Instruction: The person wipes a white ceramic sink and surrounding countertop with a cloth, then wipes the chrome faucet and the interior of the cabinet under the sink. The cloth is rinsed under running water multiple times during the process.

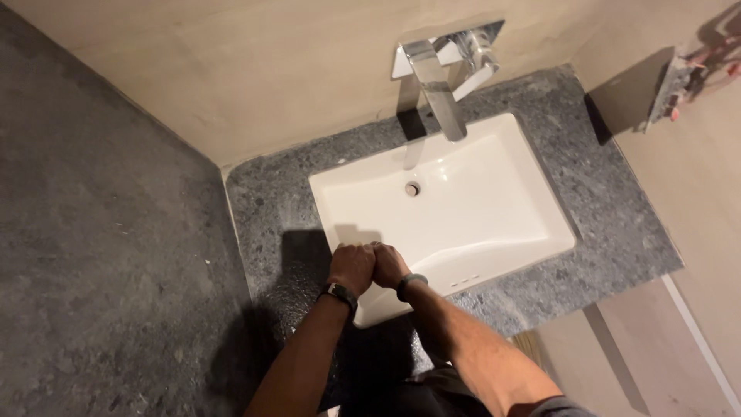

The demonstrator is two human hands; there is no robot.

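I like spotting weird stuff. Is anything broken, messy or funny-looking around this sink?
Nothing is spilled or broken. The white rectangular sink basin is dry and bare inside. One oddity: on the beige wall at the right, a small fitting looks unfinished, with a rough opening. Both hands, left hand and right hand, press together on the basin's front corner.

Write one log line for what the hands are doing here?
left hand: fist on sink rim | right hand: fist, touching left | sink: white | faucet: no water seen

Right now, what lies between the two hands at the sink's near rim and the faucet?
In the head view, only the bare white basin of the sink with its drain hole lies between the left hand, right hand and faucet.
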